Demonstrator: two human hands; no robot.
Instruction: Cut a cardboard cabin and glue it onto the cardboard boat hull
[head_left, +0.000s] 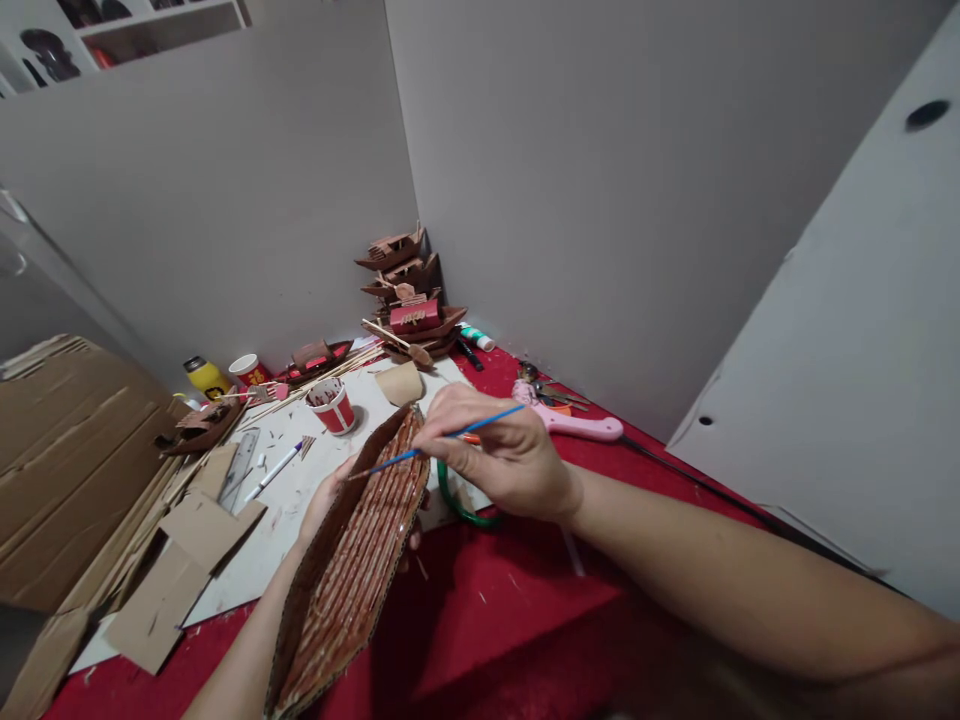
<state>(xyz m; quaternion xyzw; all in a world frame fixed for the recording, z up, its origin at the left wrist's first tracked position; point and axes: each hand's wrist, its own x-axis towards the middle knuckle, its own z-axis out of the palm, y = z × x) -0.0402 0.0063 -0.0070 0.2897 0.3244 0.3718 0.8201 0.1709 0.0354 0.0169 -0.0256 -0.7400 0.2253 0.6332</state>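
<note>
My left hand (324, 508) holds a cardboard model boat hull (349, 575) from beneath, tilted with its inside facing me. Most of that hand is behind the hull, and a few fingertips show past its right edge. Brown, wet-looking ridges line the inside of the hull. Between the thumb and fingers of my right hand (504, 452) is a thin blue paintbrush (466, 427). Its tip meets or hovers over the hull's upper left wall; I cannot tell which. A paper cup (331, 406) with dark stains inside its rim stands just beyond the hull.
Finished model boats (420, 318) are stacked in the wall corner. Cut cardboard pieces (176, 555), a marker (274, 473) and a clear ruler (238, 466) lie at left. A pink glue gun (581, 424) and a green loop-shaped handle (455, 502) lie to the right on red cloth.
</note>
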